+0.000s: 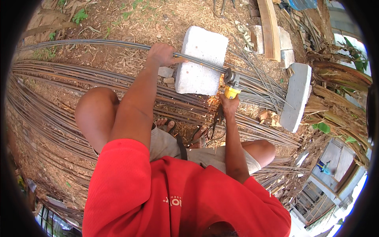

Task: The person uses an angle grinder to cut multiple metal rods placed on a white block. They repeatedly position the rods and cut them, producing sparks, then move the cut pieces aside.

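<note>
My left hand (162,54) is closed around a bundle of long steel rods (106,42) that lies across a white concrete block (201,47). In my right hand (229,104) is a yellow angle grinder (232,91), gripped by its body. Its disc (227,74) meets the rods just past the block's right edge. Orange sparks (213,102) spray down from the disc toward my feet. A dark cord hangs below the grinder. The exact spot of contact is partly hidden by the guard.
Many more rods (79,75) lie along the ground under and around my legs. Short rod lengths (256,89) are heaped right of the grinder, near a grey slab (297,96). Wooden planks (268,29) lie at the upper right. Dry banana leaves (335,79) edge the right side.
</note>
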### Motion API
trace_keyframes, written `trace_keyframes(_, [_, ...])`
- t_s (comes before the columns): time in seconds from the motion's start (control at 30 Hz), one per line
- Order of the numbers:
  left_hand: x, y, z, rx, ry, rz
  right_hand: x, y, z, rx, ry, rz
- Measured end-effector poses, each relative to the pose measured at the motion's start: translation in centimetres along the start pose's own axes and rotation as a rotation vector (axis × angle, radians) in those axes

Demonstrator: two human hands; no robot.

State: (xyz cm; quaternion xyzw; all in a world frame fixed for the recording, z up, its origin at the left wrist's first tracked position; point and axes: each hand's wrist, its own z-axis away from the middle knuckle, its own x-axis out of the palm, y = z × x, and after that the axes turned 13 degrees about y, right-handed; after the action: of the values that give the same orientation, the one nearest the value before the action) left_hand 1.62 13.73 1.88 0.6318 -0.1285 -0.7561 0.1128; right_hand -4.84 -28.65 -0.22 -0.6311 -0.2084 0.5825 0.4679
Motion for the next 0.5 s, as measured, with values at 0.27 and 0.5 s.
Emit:
trace_keyframes(0.27, [-0.3,-0.1,0.3,0.030,0.032,0.004,-0.4,3.1,0.3,0.102,0.050,0.247])
trace_keyframes(0.5, [-0.6,0.2,-0.2,-0.005,-0.073,-0.049,-0.7,-0.1,0.6,0.141,-0.015,0.039])
